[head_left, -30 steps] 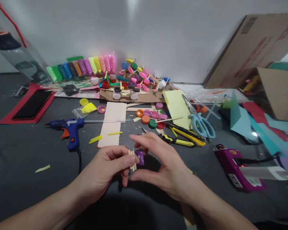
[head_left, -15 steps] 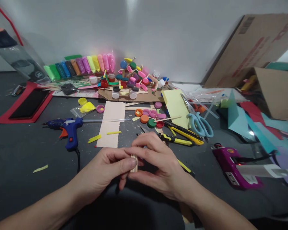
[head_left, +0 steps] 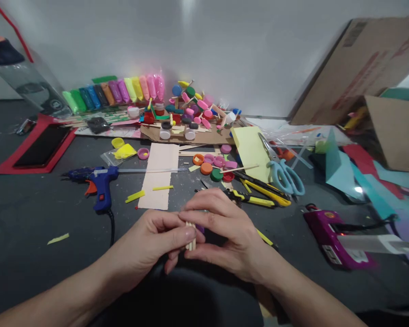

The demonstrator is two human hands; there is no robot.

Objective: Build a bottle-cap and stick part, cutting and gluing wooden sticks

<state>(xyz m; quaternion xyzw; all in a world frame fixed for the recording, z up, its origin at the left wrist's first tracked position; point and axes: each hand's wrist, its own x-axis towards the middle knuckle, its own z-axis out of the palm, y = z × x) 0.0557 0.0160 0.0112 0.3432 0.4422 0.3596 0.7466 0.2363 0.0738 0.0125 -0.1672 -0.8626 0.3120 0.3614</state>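
Both hands meet low in the middle of the head view. Between them is a small bundle of short pale wooden sticks (head_left: pixel 191 245), set side by side and upright. The thumb of my left hand (head_left: pixel 160 234) presses on the sticks, its other fingers curled behind them. My right hand (head_left: pixel 225 231) closes round from the right, fingers over the top of the bundle and thumb below it. A small purple piece (head_left: pixel 200 228) shows behind the sticks, mostly hidden by fingers. Beyond the hands lie pliers with yellow grips (head_left: pixel 255 200) and a yellow cutter knife (head_left: pixel 272 193).
At left lies a blue glue gun (head_left: pixel 102 186) with its cord running toward me. Bottle caps (head_left: pixel 206 168), light-blue scissors (head_left: pixel 286 177) and a pale card strip (head_left: pixel 160 181) lie ahead. A purple device (head_left: pixel 337 240) sits at right; a phone (head_left: pixel 42 146) rests far left.
The fingers have shifted slightly round the sticks, and more of the purple piece behind them now shows. The view has moved a little; the things on the table stay put.
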